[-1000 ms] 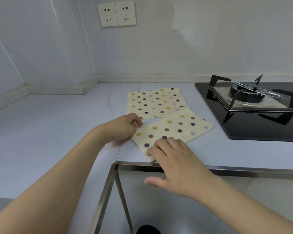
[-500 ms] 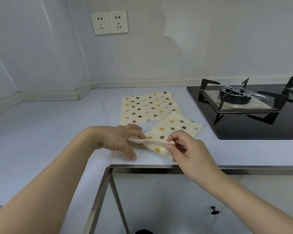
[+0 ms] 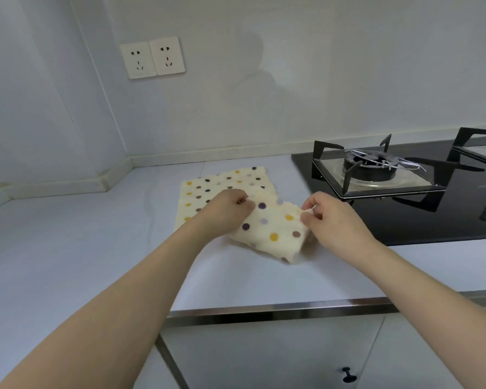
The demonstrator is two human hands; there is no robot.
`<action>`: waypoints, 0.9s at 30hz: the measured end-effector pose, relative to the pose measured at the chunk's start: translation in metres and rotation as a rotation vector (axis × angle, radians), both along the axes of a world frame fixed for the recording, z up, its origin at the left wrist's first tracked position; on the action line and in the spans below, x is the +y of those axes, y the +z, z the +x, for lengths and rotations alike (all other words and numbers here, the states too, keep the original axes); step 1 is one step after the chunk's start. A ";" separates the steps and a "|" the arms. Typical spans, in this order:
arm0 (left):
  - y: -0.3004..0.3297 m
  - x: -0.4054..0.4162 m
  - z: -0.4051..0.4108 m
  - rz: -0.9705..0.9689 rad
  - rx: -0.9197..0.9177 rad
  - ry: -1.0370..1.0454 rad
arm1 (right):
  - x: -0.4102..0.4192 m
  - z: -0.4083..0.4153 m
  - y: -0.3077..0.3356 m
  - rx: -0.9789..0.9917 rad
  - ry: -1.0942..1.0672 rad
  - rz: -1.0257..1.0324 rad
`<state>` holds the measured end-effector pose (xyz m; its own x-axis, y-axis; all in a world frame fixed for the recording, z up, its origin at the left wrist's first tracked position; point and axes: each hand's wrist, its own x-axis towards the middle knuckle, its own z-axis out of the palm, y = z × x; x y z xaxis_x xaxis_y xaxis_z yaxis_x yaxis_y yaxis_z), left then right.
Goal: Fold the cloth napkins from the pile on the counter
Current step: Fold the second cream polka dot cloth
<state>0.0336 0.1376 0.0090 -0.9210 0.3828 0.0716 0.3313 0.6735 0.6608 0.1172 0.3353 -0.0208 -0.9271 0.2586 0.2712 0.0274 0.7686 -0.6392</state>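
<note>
Two cream napkins with coloured dots lie on the pale counter (image 3: pixel 96 248). The near napkin (image 3: pixel 272 231) is folded over on itself, its fold edge toward me. My left hand (image 3: pixel 225 211) pinches its far left corner. My right hand (image 3: pixel 328 217) pinches its far right corner between thumb and fingers. The second napkin (image 3: pixel 222 183) lies flat behind it, partly hidden by my left hand and by the folded one.
A black gas hob (image 3: pixel 404 192) with a burner grate (image 3: pixel 371 169) sits just right of the napkins. Wall sockets (image 3: pixel 152 60) are above the counter's back. A steel counter edge (image 3: pixel 264 310) runs in front, with a cabinet knob (image 3: pixel 348 374) below.
Both hands lifted the near edge of the front napkin and carried it away from me, folding it over. The camera view tilted up and moved closer to the counter.
</note>
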 end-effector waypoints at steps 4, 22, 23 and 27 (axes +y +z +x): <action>-0.026 0.019 -0.012 -0.228 0.100 0.053 | 0.003 -0.012 -0.019 0.005 -0.044 0.263; -0.003 -0.018 0.011 0.094 -0.458 0.056 | 0.002 -0.017 -0.029 0.091 -0.046 0.407; -0.002 -0.016 0.014 0.061 -0.440 0.069 | 0.002 -0.017 -0.029 0.081 -0.043 0.405; -0.002 -0.008 0.027 -0.026 -0.306 0.155 | 0.001 -0.014 -0.028 0.043 -0.030 0.420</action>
